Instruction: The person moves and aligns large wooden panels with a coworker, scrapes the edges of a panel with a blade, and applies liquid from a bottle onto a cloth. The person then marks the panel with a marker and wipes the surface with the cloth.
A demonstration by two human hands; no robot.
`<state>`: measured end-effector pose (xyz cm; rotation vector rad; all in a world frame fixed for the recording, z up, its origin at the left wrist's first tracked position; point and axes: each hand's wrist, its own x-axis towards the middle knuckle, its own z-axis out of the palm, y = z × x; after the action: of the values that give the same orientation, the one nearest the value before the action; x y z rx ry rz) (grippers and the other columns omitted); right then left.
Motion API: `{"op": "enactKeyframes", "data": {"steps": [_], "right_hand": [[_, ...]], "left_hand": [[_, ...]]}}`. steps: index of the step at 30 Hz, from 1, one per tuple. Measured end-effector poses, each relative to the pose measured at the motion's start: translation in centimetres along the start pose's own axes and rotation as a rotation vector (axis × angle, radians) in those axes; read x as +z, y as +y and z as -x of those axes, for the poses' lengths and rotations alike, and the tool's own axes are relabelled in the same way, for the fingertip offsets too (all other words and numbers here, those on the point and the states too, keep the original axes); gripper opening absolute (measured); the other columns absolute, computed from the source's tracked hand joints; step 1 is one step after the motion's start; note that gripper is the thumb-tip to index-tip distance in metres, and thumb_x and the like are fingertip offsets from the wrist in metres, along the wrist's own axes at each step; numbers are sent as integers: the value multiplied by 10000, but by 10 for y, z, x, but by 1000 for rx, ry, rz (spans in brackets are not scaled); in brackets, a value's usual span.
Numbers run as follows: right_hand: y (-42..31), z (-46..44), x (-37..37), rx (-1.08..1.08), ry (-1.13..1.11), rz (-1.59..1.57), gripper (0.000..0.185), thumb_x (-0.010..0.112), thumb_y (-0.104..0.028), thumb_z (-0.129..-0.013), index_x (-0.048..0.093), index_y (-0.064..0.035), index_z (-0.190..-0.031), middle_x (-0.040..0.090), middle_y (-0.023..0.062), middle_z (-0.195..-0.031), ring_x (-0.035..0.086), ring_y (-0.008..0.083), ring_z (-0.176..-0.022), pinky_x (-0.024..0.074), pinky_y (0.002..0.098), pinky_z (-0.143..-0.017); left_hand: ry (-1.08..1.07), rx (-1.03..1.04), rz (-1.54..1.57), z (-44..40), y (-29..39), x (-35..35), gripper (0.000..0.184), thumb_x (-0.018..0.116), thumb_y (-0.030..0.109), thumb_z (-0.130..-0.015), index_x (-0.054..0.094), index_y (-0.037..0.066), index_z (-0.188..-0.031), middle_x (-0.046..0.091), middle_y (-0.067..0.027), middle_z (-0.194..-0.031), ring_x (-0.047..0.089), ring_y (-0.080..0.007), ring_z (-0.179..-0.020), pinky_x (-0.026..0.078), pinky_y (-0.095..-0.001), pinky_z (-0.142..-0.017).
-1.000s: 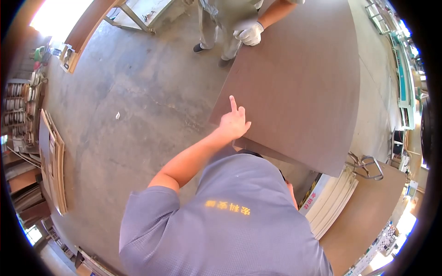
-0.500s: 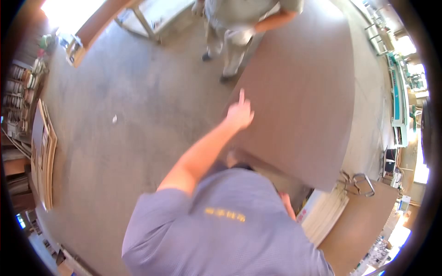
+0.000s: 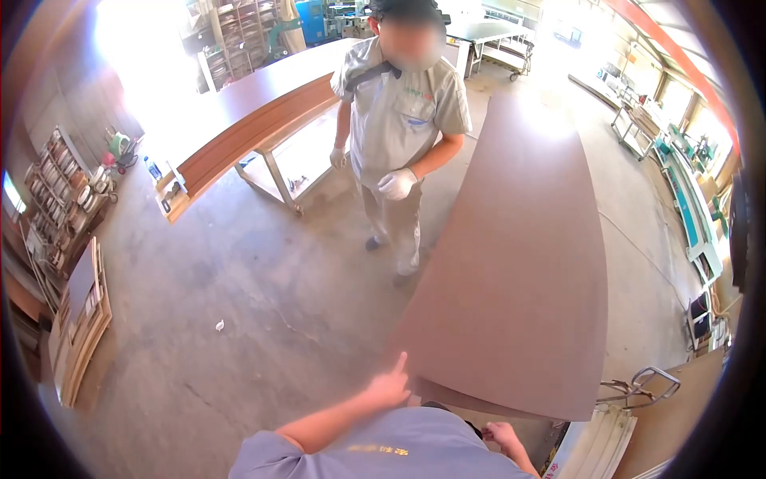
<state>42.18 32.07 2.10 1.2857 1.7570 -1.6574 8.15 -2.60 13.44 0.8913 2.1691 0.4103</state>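
My left hand (image 3: 389,386) is stretched forward at the near left corner of a large brown panel (image 3: 527,263), its index finger pointing out and nothing held in it. Low in the view, my right hand (image 3: 501,436) is by my waist, just below the panel's near edge, with its fingers curled; what they hold, if anything, is too small to make out. Across from me, a co-worker (image 3: 403,120) in a grey shirt and white gloves stands beside the panel's left side.
A long table with brown boards (image 3: 263,128) stands behind the co-worker. Leaning boards (image 3: 84,327) are at the left. Metal clamps (image 3: 642,386) and stacked pale strips (image 3: 598,447) lie at the lower right. A small white scrap (image 3: 219,325) is on the floor.
The view has tilted up, bringing the co-worker's upper body and the far workshop into sight. The co-worker's gloved hand has come away from the panel. My left hand still points.
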Motion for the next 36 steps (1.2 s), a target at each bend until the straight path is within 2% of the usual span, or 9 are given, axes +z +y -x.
{"op": "enactKeyframes", "data": {"steps": [11,14,16,22,27,30,32,34,36], "right_hand": [[-120,33,42,-350,104,-179,216,623,-145,-1027,720,21,-1124,766,97,-1004,702,144,-850,578,305,-775],[-138,46,44,-497,286,228,254,631,-119,-993,690,43,-1180,756,109,-1054,717,237,-971,579,345,-888],[-151,47,44,-791,428,391,335,640,-113,-963,666,60,-1249,695,164,-1273,660,329,-1184,514,398,-1060],[-212,22,54,-778,448,520,534,671,-151,-959,555,42,-1443,449,230,-1592,428,396,-1471,366,482,-1220],[-260,-41,69,-871,370,685,524,663,-131,-969,544,53,-1446,454,226,-1589,429,398,-1469,361,496,-1231],[-344,-2,140,-904,132,623,392,646,-147,-979,619,-38,-1354,642,193,-1281,606,410,-1191,514,470,-1018],[-356,-13,175,-882,116,762,421,667,-211,-965,625,-42,-1348,647,191,-1263,613,393,-1207,524,474,-1014],[-354,-27,203,-888,154,846,509,709,-253,-936,596,-50,-1389,623,195,-1280,600,389,-1222,521,476,-1025],[-360,-28,226,-792,210,1004,643,757,-281,-899,527,-72,-1461,584,190,-1307,577,384,-1241,515,485,-1036]], "left_hand": [[-45,45,-71,0,-6,-1,397,601,384,-987,650,54,-1201,34,-284,-1726,715,-455,-998,573,-518,-951],[-58,29,-75,1,7,-13,390,604,338,-982,660,24,-1206,42,-285,-1727,713,-443,-1007,573,-512,-944],[-90,2,-72,4,15,-22,389,610,263,-963,670,-7,-1236,54,-295,-1724,710,-424,-1030,575,-504,-948],[-63,51,-112,-8,-1,-18,311,651,303,-919,748,38,-1050,157,-262,-1719,735,-399,-873,608,-492,-829],[-31,145,-101,-12,-20,-27,356,663,332,-919,753,12,-1049,360,-265,-1639,726,-386,-832,600,-469,-845],[-142,111,-58,-11,-16,-51,359,654,332,-944,723,5,-1076,447,-253,-1587,721,-439,-876,587,-520,-861],[-108,145,80,-3,-27,-57,382,673,320,-940,723,19,-1170,531,-247,-1519,708,-448,-979,572,-525,-879],[62,257,353,4,-42,-60,342,678,274,-972,726,34,-1210,723,-169,-1254,719,-321,-880,576,-446,-822],[78,273,533,10,-74,-64,321,670,251,-994,723,41,-1231,734,-104,-1116,679,-236,-833,562,-388,-782]]}}
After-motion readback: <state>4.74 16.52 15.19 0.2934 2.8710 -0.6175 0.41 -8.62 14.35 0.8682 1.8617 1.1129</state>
